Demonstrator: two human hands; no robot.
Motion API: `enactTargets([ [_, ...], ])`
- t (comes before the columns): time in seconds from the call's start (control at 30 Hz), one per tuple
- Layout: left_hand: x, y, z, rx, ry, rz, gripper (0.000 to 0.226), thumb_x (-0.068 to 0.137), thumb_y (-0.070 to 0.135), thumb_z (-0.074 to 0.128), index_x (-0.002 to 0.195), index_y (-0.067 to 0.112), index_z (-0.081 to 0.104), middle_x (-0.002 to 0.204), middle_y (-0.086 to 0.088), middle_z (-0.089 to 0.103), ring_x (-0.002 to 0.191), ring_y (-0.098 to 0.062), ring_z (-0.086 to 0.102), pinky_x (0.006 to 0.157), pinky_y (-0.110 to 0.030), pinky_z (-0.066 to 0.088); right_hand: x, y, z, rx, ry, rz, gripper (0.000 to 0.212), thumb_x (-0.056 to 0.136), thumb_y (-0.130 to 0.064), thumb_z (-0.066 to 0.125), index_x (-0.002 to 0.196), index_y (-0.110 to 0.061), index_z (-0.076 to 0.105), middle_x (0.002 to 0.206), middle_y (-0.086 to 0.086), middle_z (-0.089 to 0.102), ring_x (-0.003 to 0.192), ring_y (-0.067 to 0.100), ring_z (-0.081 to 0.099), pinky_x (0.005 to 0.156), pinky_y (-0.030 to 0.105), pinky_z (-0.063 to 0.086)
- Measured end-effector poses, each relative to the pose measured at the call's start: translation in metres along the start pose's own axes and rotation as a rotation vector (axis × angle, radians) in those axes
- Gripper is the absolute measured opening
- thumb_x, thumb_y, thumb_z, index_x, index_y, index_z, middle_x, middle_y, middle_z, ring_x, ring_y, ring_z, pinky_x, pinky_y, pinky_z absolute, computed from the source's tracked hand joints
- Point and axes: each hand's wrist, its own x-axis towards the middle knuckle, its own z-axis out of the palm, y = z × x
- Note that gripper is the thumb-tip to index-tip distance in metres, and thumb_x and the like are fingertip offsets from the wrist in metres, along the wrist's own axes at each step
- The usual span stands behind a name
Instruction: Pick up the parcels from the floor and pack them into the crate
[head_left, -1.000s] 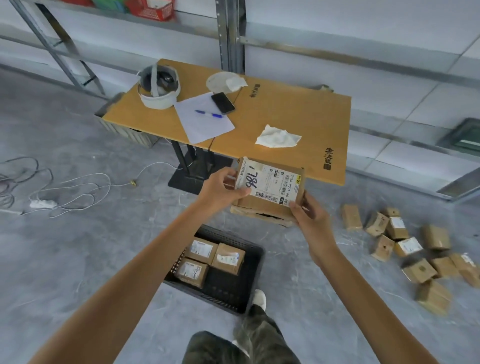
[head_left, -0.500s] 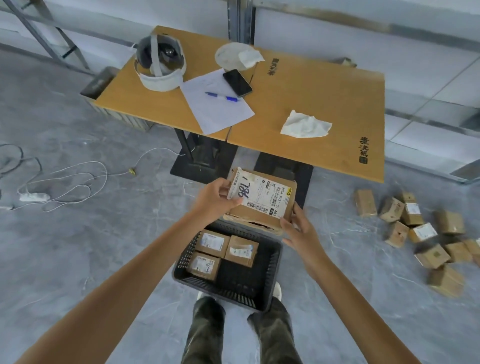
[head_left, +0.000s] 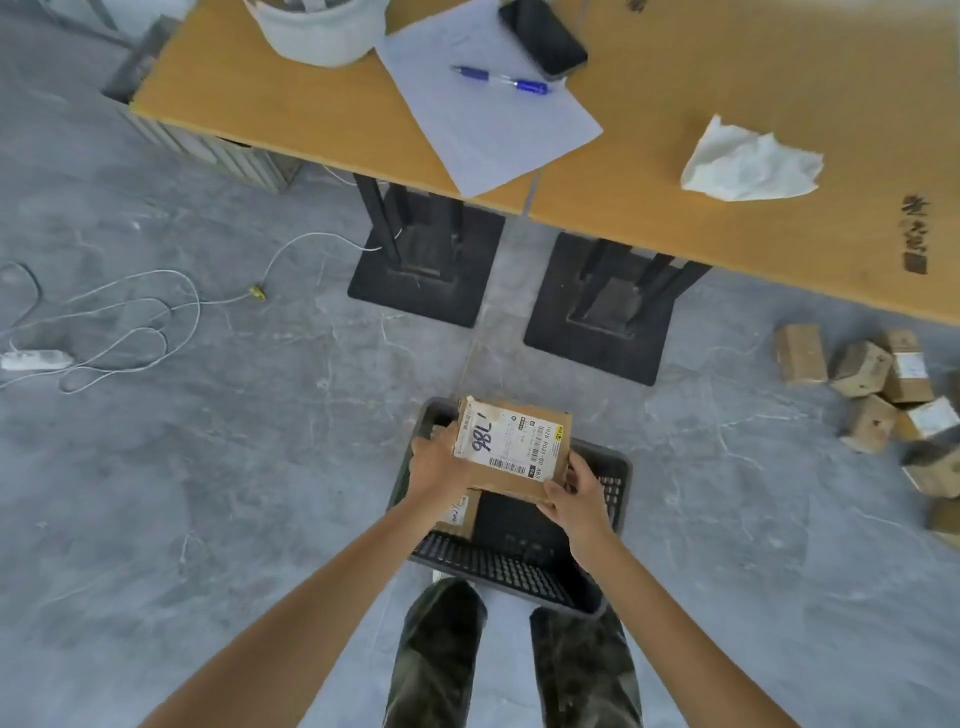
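A flat cardboard parcel (head_left: 514, 447) with a white label marked 786 is low over the black plastic crate (head_left: 519, 569) on the floor in front of my feet. My left hand (head_left: 436, 462) grips its left edge and my right hand (head_left: 569, 493) grips its near right corner. It covers most of the crate's far half. One small labelled parcel (head_left: 460, 517) shows in the crate under my left wrist; others there are hidden. Several small brown parcels (head_left: 862, 389) lie scattered on the grey floor at the right.
A wooden table (head_left: 753, 78) stands just beyond the crate on two black square bases (head_left: 426, 265). It carries paper, a blue pen, a phone, a crumpled tissue and a white headset. White cables and a power strip (head_left: 36, 359) lie on the floor at the left.
Both hands have lowered the 786 parcel from chest height down onto the crate's far half. My view has tilted down and closer to the floor.
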Motion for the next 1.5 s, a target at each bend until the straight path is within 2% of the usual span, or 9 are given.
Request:
enactTargets([
  [0.13,0.078,-0.063,0.035,0.003,-0.124,-0.150,0.063,0.073,0.045,0.037,0.135,0.039,0.042,0.133,-0.009,0.047,0.115,-0.035,0.054,0.092,-0.049,0.050,0.073,0.054,0.028,0.047,0.036,0.122,0.042,0.090,0.009,0.052,0.125,-0.013,0.046,0.118,0.007,0.058,0.094,0.016,0.060,0.079,0.032,0.055],
  [0.3,0.161,-0.132,0.082,-0.243,-0.140,-0.285,0.029,0.095,0.024,0.042,0.122,0.027,0.052,0.116,0.003,0.063,0.105,-0.020,0.059,0.094,-0.043,0.050,0.174,0.134,0.061,0.126,0.100,0.268,0.041,0.086,0.011,0.057,0.122,-0.006,0.046,0.121,0.014,0.059,0.105,0.028,0.062,0.084,0.040,0.056],
  [0.43,0.228,-0.191,0.117,-0.645,-0.048,-0.546,0.021,0.094,0.000,0.044,0.111,0.002,0.055,0.104,-0.006,0.058,0.080,-0.014,0.054,0.070,-0.024,0.047,0.253,0.188,0.092,0.134,0.135,0.316,0.040,0.084,0.012,0.059,0.117,-0.008,0.047,0.121,0.013,0.056,0.106,0.029,0.059,0.082,0.040,0.056],
  [0.6,0.303,-0.237,0.153,-0.837,-0.016,-0.690,0.032,0.092,-0.002,0.046,0.124,0.001,0.047,0.123,-0.013,0.054,0.107,-0.023,0.055,0.095,-0.033,0.047,0.338,0.227,0.138,0.180,0.143,0.278,0.038,0.084,0.011,0.059,0.105,-0.017,0.045,0.111,0.006,0.058,0.097,0.022,0.059,0.089,0.042,0.053],
  [0.8,0.359,-0.249,0.176,-0.717,-0.095,-0.626,0.038,0.090,-0.004,0.044,0.125,0.010,0.046,0.122,-0.013,0.054,0.112,-0.027,0.053,0.087,-0.039,0.049,0.394,0.248,0.163,0.309,0.159,0.228,0.053,0.088,0.014,0.046,0.130,-0.017,0.045,0.121,0.005,0.059,0.104,0.019,0.056,0.097,0.038,0.048],
  [0.9,0.350,-0.252,0.179,-0.397,-0.107,-0.565,0.027,0.097,0.005,0.036,0.121,0.009,0.046,0.098,-0.008,0.054,0.087,-0.017,0.052,0.090,-0.036,0.048,0.383,0.249,0.157,0.196,0.057,0.216,0.063,0.084,0.014,0.049,0.137,-0.019,0.036,0.129,0.005,0.055,0.114,0.020,0.052,0.101,0.037,0.043],
  [0.97,0.341,-0.259,0.176,-0.197,-0.116,-0.484,0.028,0.098,0.009,0.029,0.121,0.006,0.046,0.088,-0.008,0.053,0.070,-0.014,0.047,0.070,-0.029,0.048,0.366,0.245,0.150,0.044,0.037,0.206,0.067,0.085,0.005,0.055,0.142,-0.018,0.029,0.142,0.008,0.045,0.127,0.024,0.044,0.106,0.037,0.035],
  [1.13,0.280,-0.252,0.150,0.051,-0.192,-0.284,0.042,0.095,0.003,0.032,0.135,0.007,0.045,0.123,-0.012,0.058,0.057,-0.006,0.045,0.036,-0.012,0.036,0.316,0.205,0.115,0.048,0.132,0.259,0.082,0.093,-0.017,0.056,0.152,-0.027,0.000,0.158,0.006,0.013,0.144,0.026,0.019,0.114,0.044,0.017],
  [1.5,0.124,-0.057,0.007,0.018,-0.117,0.082,0.031,0.097,0.013,0.039,0.125,0.015,0.054,0.098,0.004,0.062,0.068,-0.006,0.054,0.062,-0.024,0.050,0.140,0.002,0.076,-0.140,-0.003,-0.113,0.025,0.098,-0.016,0.045,0.120,-0.021,0.055,0.117,-0.005,0.056,0.113,0.011,0.050,0.095,0.029,0.039],
])
